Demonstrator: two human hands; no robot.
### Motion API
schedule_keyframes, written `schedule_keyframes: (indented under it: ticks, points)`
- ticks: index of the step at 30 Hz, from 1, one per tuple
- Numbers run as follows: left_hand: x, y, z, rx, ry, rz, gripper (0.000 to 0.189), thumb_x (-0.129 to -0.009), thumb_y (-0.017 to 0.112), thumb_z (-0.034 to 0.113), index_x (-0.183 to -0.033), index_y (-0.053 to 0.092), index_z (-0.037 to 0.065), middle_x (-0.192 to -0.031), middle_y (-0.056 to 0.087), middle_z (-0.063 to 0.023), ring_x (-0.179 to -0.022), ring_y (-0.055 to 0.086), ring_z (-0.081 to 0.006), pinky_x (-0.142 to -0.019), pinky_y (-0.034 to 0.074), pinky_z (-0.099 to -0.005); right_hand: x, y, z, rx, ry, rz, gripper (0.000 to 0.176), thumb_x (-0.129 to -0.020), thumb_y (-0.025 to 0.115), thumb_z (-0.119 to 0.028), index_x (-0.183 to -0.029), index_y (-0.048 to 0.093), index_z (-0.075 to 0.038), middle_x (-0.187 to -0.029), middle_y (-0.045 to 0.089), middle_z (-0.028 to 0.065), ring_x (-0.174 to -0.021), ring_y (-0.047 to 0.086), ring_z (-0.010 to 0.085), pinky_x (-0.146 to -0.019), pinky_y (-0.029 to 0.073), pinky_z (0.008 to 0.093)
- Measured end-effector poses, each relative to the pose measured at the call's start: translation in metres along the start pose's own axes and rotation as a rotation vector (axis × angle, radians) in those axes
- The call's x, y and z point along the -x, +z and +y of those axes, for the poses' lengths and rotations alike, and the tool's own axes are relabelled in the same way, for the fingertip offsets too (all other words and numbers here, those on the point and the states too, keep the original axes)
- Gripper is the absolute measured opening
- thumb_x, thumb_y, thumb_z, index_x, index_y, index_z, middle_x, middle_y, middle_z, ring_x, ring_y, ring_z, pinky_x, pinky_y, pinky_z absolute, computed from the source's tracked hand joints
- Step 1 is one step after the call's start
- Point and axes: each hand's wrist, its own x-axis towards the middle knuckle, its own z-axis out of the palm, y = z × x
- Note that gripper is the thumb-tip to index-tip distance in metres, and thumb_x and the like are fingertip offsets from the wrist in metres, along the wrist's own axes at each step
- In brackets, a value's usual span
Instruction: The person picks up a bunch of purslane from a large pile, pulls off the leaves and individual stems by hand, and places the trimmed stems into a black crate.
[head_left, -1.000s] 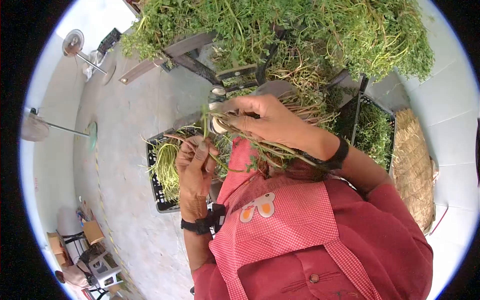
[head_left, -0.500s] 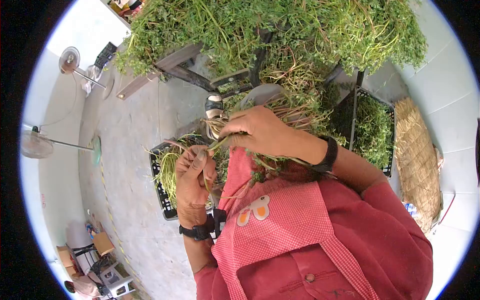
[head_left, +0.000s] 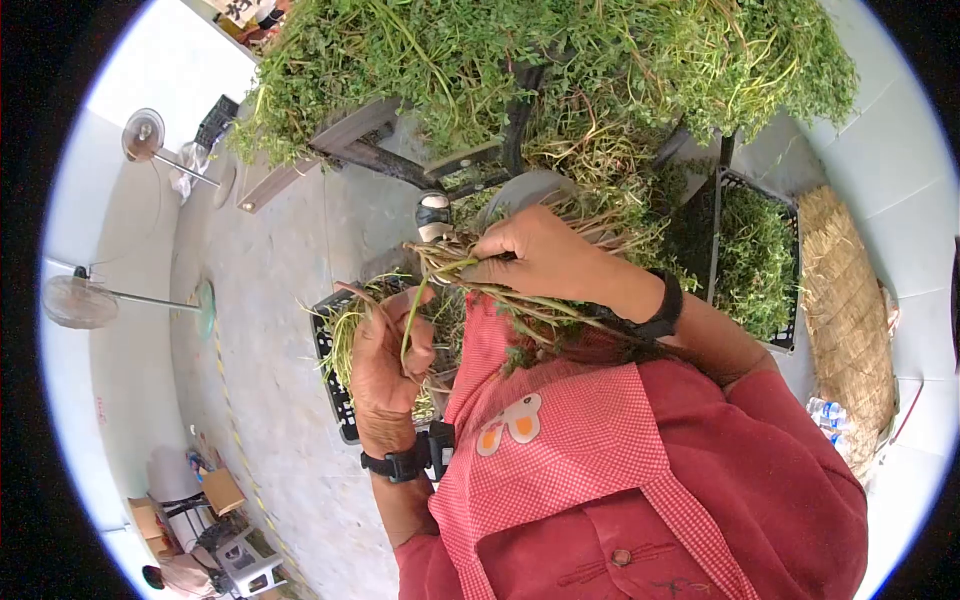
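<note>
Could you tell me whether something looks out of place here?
Slightly: pale stems stick out over the side of the black crate, partly behind the left hand, so it looks untidy. Nothing looks damaged.

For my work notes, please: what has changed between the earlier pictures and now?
The left hand has loosened its pinch on a green stem; I cannot tell if it let go. The stem now bends down from the right hand across the left. The right hand still holds the stem bundle.

Leafy stems (head_left: 550, 308) — green and brown — slant bunched in the right hand (head_left: 545, 258).
</note>
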Motion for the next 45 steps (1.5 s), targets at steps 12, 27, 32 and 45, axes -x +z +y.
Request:
schedule_keyframes:
  ticks: [12,27,32,45]
  points:
    - [-0.015,0.02,-0.009,-0.384,0.292,0.02,0.027,-0.084,0.063,0.02,-0.097,0.057,-0.003,-0.057,0.044,0.0024,-0.043,0.034,-0.0057,-0.039,0.026,-0.0189,0.005,0.011,0.004,0.047,-0.061,-0.04,0.029,-0.075,0.067,-0.035,-0.079,0.066,-0.005,-0.06,0.057,0.0155,-0.057,0.057,0.0325,-0.055,0.045,0.0401]
    - [-0.005,-0.008,-0.006,0.079,0.05,-0.21,0.039,-0.094,0.047,0.031,-0.108,0.054,-0.005,-0.049,0.029,0.004,-0.045,0.025,-0.0066,-0.039,0.023,-0.021,0.002,-0.013,0.017,-0.37,0.209,-0.01,0.027,-0.081,0.063,-0.025,-0.09,0.066,0.001,-0.064,0.061,0.0063,-0.057,0.05,0.0087,-0.054,0.042,0.0289]
    - [-0.001,0.005,-0.005,0.096,0.046,-0.216,0.034,-0.093,0.048,0.028,-0.103,0.057,-0.003,-0.048,0.031,0.0039,-0.042,0.025,-0.0064,-0.039,0.021,-0.0207,0.005,-0.006,0.013,-0.453,0.168,-0.01,0.024,-0.086,0.061,-0.024,-0.085,0.066,0.0,-0.061,0.05,-0.0051,-0.055,0.043,0.0038,-0.048,0.035,0.0225]
    - [0.01,-0.05,0.044,-0.047,0.317,0.314,0.018,-0.093,0.05,0.021,-0.077,0.051,0.011,-0.052,0.022,0.0079,-0.042,0.019,-0.0044,-0.037,0.018,-0.0201,0.012,-0.03,0.02,-1.361,0.379,0.1,0.019,-0.09,0.056,-0.022,-0.089,0.057,-0.003,-0.065,0.049,-0.0017,-0.049,0.037,0.0043,-0.041,0.029,0.0178]
